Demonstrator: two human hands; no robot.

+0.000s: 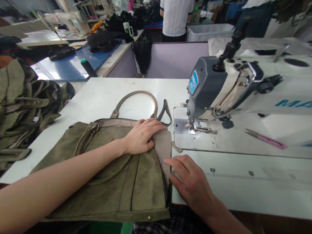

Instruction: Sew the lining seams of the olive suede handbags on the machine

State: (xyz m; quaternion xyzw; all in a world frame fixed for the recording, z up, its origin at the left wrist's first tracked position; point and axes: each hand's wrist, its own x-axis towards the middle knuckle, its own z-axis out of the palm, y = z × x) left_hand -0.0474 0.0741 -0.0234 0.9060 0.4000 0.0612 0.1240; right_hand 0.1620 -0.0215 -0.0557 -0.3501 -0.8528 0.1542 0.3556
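An olive green handbag (pixel 107 194) lies on the white sewing table (pixel 106 85), its front edge overhanging the table. One round handle (pixel 139 92) stands out beyond the bag's opening; the other rests over its front. My left hand (pixel 142 136) lies on the bag's upper right part, fingers over the beige lining (pixel 164 142). At the bag's right edge, my right hand (pixel 190 179) has its fingertips at the lining, thumb and forefinger closed around the edge; the pinch point is partly hidden. A zipper end loop (pixel 165 112) sticks up beyond my left hand.
The sewing machine (pixel 207 89) stands at the right, its needle area just beyond the bag. Pink-handled snips (pixel 266 139) lie on its bed. Olive bags (pixel 1 114) are piled at the left. A person in white (pixel 176 10) stands behind.
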